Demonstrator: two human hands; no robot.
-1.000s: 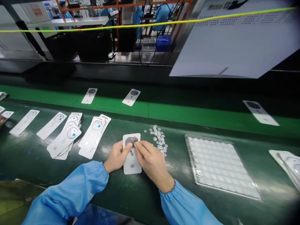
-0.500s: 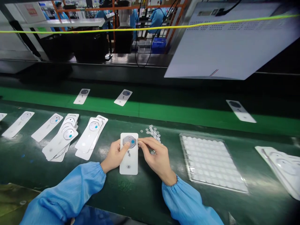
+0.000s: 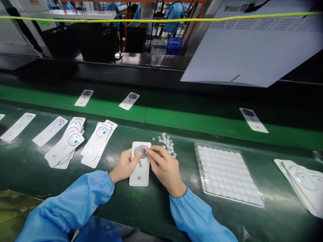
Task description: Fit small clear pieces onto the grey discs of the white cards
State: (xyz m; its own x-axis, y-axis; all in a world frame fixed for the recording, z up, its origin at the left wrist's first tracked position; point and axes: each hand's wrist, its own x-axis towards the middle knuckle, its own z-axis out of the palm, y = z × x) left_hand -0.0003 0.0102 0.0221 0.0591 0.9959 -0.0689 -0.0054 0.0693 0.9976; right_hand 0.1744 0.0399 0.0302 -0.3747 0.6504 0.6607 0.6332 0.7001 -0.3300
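A white card (image 3: pixel 139 172) with a grey octagonal piece near its top lies on the dark green bench in front of me. My left hand (image 3: pixel 124 167) grips the card's left edge, thumb resting beside the octagon. The fingertips of my right hand (image 3: pixel 163 168) are pinched together on the octagon, over its blue dot; what they hold, if anything, is too small to make out. A scatter of several small clear discs (image 3: pixel 167 143) lies just behind my right hand.
Two fanned stacks of white cards (image 3: pixel 67 146) (image 3: pixel 99 143) and single cards lie to the left. A clear tray of small cells (image 3: pixel 224 173) sits at right, white blister cards (image 3: pixel 302 179) beyond it. More cards ride the green conveyor belt (image 3: pixel 156 116). People in blue work behind.
My right hand moved from the loose discs back onto the grey octagon, fingertips now pinched over its blue dot. My left hand kept hold of the card.
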